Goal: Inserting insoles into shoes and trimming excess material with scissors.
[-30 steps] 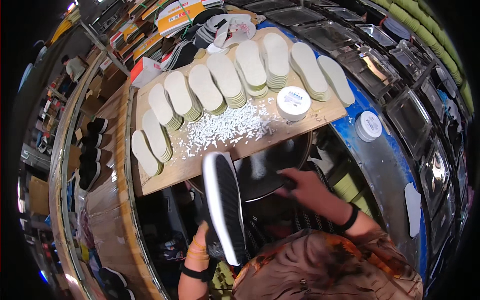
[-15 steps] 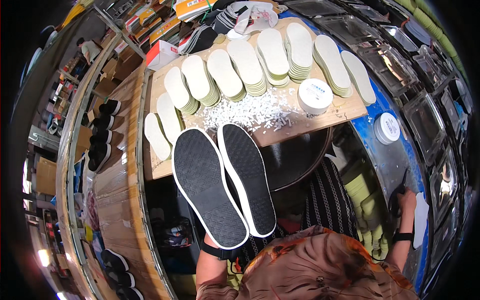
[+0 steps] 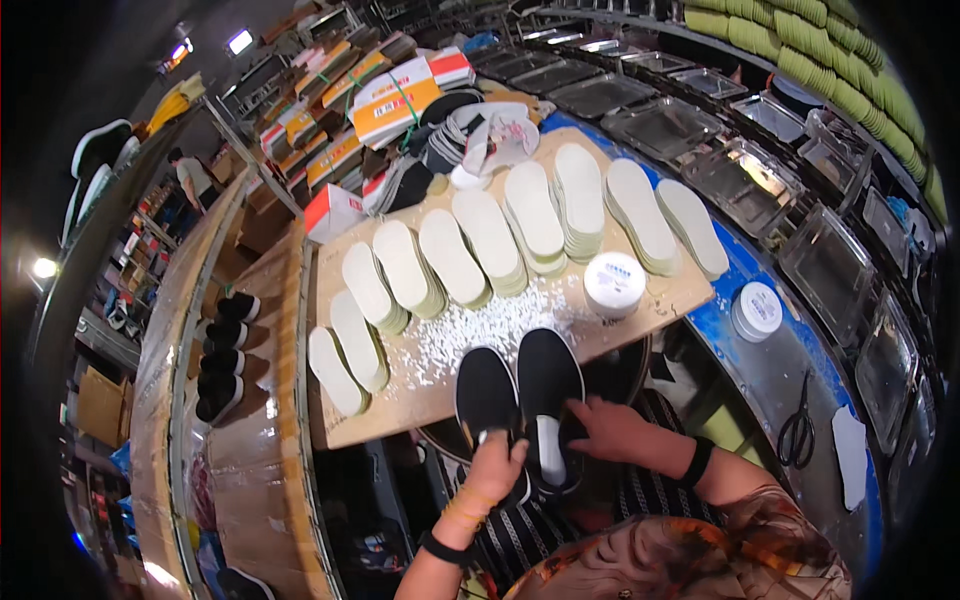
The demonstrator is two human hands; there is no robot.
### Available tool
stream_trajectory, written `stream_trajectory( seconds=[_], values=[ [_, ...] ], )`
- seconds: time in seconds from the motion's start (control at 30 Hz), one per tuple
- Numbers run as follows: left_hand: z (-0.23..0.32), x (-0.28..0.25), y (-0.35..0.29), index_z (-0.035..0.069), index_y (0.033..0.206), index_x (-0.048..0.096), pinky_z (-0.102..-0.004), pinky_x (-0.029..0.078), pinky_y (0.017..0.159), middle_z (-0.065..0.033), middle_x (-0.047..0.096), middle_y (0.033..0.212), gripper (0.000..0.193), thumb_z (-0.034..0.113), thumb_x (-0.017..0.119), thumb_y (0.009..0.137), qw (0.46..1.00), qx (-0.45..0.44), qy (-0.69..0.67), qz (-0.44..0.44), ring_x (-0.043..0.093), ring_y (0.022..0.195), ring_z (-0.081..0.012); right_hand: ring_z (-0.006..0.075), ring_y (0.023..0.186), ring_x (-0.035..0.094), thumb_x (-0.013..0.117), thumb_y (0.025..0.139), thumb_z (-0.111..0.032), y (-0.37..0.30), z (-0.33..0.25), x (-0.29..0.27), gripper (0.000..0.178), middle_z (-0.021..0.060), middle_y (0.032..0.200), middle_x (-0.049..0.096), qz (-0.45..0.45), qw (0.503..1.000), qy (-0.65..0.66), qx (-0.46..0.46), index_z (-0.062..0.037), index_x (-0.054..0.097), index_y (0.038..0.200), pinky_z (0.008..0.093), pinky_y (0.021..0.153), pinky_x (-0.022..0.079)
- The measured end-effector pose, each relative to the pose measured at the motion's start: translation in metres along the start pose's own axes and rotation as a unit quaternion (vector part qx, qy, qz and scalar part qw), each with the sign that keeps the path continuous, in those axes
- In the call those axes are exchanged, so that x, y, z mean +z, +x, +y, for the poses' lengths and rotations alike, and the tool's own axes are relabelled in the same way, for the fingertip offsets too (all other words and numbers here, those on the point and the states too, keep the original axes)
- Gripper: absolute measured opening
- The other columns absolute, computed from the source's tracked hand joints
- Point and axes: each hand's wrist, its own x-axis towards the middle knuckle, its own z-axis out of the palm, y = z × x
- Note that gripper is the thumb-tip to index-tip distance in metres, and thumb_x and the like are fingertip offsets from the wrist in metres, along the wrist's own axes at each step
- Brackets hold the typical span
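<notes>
Two black slip-on shoes with white sole edges are side by side at the near edge of the board, toes pointing away from me. My left hand (image 3: 492, 468) grips the left shoe (image 3: 486, 388) at its opening, some fingers hidden inside. My right hand (image 3: 612, 430) is at the right side of the right shoe (image 3: 550, 372), thumb and fingers around the edge of its opening. A white insole (image 3: 549, 450) shows inside that shoe. Black-handled scissors (image 3: 797, 438) lie on the blue-edged bench to the right, away from both hands.
Stacks of pale insoles (image 3: 490, 235) line the wooden board (image 3: 420, 425), with white scraps (image 3: 480, 325) before them. Round white tubs stand on the board (image 3: 613, 285) and bench (image 3: 757, 312). More black shoes (image 3: 222, 385) sit on the left rack; metal trays (image 3: 745, 185) fill the right.
Both shoes have turned from soles up to openings up and come lower. My right hand has left the scissors on the bench and reached the right shoe. The view has tilted up.
</notes>
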Motion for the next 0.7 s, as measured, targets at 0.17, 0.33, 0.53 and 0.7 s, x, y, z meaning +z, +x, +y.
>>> stream_trajectory(
  seconds=[0.17,0.33,0.53,0.7],
  values=[
    [0.008,-0.106,0.037,0.001,0.121,0.045,-0.0249,0.051,0.064,-0.0106,0.058,0.103,0.041,0.026,0.052,0.089,0.867,-0.152,-0.211,-0.425,0.060,0.088,-0.0144,0.0342,0.087,0.059,0.061,0.075,-0.037,0.013,0.027,-0.052,0.066,0.0190,0.089,0.062,-0.184,0.978,0.058,-0.078,-0.0062,0.038,0.129,0.0398,0.078,0.047],
    [-0.045,-0.184,0.119,0.002,0.114,0.051,-0.0230,0.049,0.057,-0.0049,0.061,0.090,0.035,0.026,0.052,0.088,0.944,-0.188,-0.111,-0.248,0.060,0.068,-0.0110,0.0312,0.097,0.057,0.063,0.074,-0.031,0.087,0.011,-0.112,0.054,0.0166,0.106,0.059,-0.097,0.993,0.030,-0.061,-0.0047,0.049,0.118,0.0370,0.083,0.045],
    [-0.069,-0.131,0.191,-0.003,0.104,0.055,-0.0298,0.049,0.065,-0.0143,0.062,0.089,0.039,0.028,0.059,0.081,0.989,-0.047,0.029,0.139,0.061,0.072,-0.0209,0.0306,0.086,0.057,0.064,0.069,-0.022,0.206,0.004,-0.109,0.039,0.0132,0.091,0.059,0.258,0.934,-0.093,-0.228,-0.0042,0.055,0.102,0.0379,0.073,0.046],
    [-0.043,-0.062,0.221,-0.001,0.105,0.052,-0.0359,0.047,0.075,-0.0180,0.054,0.105,0.044,0.030,0.063,0.076,0.954,0.183,0.194,0.141,0.055,0.092,-0.0318,0.0264,0.072,0.056,0.058,0.064,-0.011,0.258,0.017,-0.096,0.009,0.0091,0.073,0.054,0.307,0.906,-0.183,-0.227,-0.0068,0.058,0.072,0.0366,0.062,0.046]
  ],
)
